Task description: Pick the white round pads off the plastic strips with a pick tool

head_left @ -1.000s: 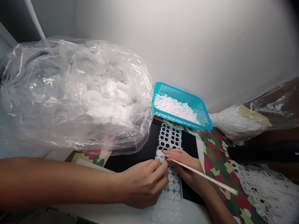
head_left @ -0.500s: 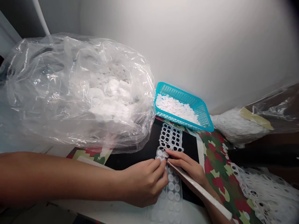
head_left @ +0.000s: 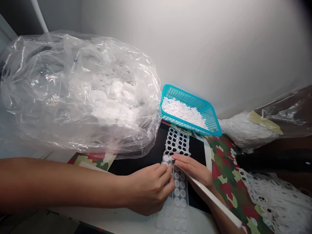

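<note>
Two hands at a sheet of white discs on a black mat

The left hand point(head_left: 147, 190) reaches in from the left, its fingers point(head_left: 165, 172) curled narrow and pressed against the edge of a translucent sheet of white discs point(head_left: 177, 195). The right hand point(head_left: 195, 170) lies just beside it, fingers nearly straight and close together. It holds a thin white strip point(head_left: 209, 191) that runs from the fingertips down past the wrist toward the lower right, its tip touching the sheet between the 2 hands.

The sheet lies lengthwise on a black mat point(head_left: 151, 169), in 2 columns of round openings. Its far part shows dark, empty holes; its near part, under and below the hands, carries the discs and runs off the mat onto the white bench point(head_left: 97, 211).

A camouflage-printed sheet point(head_left: 226, 182) lies under and beside the mat. Beyond the mat, a teal plastic basket point(head_left: 209, 113) holds a heap of loose white discs point(head_left: 181, 112). To its left sits a big clear plastic bag point(head_left: 73, 91) full of more discs, its side just over the mat's far edge. At the right are a taped bag of white pieces point(head_left: 246, 131) and a lacy heap of perforated white scrap point(head_left: 275, 201), against a white wall point(head_left: 219, 48)
</note>
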`<action>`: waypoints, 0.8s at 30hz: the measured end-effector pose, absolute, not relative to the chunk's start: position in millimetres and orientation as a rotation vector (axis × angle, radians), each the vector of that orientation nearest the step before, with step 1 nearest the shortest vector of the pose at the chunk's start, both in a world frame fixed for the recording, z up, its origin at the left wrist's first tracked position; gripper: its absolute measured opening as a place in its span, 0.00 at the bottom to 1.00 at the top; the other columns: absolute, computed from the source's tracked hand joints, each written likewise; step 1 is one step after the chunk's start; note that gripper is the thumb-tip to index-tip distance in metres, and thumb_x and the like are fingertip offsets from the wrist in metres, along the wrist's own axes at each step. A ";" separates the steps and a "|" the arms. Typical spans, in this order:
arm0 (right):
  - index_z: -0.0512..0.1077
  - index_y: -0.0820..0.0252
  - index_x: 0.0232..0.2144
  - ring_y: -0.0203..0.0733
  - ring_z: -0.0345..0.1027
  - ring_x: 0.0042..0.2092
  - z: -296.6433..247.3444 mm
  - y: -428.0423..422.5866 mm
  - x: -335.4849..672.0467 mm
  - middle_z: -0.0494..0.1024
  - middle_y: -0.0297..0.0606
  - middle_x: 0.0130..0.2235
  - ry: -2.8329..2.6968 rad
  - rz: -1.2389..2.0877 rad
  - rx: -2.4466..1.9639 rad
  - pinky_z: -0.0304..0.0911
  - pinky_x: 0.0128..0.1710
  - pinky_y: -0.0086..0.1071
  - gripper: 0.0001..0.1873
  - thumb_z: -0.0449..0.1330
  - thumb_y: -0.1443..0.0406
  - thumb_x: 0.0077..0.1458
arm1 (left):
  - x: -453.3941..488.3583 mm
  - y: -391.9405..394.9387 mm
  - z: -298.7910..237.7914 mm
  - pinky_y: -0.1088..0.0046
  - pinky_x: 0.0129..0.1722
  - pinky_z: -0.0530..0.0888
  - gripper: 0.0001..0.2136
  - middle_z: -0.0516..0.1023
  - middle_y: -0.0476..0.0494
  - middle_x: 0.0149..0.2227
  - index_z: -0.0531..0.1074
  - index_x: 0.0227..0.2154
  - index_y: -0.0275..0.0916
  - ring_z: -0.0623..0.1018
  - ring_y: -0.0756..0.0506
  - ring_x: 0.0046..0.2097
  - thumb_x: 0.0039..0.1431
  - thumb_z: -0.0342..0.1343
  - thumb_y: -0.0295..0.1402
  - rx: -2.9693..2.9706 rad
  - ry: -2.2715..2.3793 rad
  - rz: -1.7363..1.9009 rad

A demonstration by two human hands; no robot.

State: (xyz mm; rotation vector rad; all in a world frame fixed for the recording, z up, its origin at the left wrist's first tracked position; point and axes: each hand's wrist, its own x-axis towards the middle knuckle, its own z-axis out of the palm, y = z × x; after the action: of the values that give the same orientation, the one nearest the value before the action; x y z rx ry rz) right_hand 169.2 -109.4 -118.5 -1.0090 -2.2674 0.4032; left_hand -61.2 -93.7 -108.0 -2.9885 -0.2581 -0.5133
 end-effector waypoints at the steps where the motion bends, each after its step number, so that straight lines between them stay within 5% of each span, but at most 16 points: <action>1: 0.69 0.52 0.50 0.42 0.68 0.53 -120.4 -110.2 168.7 0.75 0.39 0.50 -2.230 0.402 -1.013 0.69 0.51 0.38 0.19 0.51 0.73 0.60 | -61.2 -93.2 -107.9 0.63 0.37 0.68 0.18 0.72 0.25 0.47 0.70 0.43 0.25 0.73 0.36 0.42 0.56 0.48 0.34 -2.986 -0.255 -0.526; 16: 0.74 0.56 0.39 0.43 0.73 0.47 -112.9 -114.4 158.5 0.79 0.38 0.44 -2.108 0.483 -1.237 0.70 0.49 0.38 0.11 0.53 0.69 0.59 | -62.3 -92.6 -111.1 0.63 0.37 0.68 0.19 0.72 0.25 0.47 0.70 0.43 0.25 0.73 0.37 0.41 0.55 0.47 0.35 -2.977 -0.230 -0.540; 24: 0.72 0.56 0.35 0.45 0.70 0.52 -106.7 -113.2 170.5 0.77 0.39 0.47 -2.144 0.732 -1.281 0.68 0.52 0.40 0.05 0.56 0.67 0.58 | -61.7 -92.9 -114.1 0.63 0.38 0.68 0.19 0.72 0.25 0.47 0.70 0.44 0.25 0.73 0.36 0.43 0.56 0.46 0.34 -3.004 -0.245 -0.553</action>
State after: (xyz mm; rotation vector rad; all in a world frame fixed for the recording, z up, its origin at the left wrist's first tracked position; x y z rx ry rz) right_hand 170.5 -113.2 -106.7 -1.2811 -2.1436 0.7321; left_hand -61.7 -92.9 -114.1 -3.0039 -0.2445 -0.5526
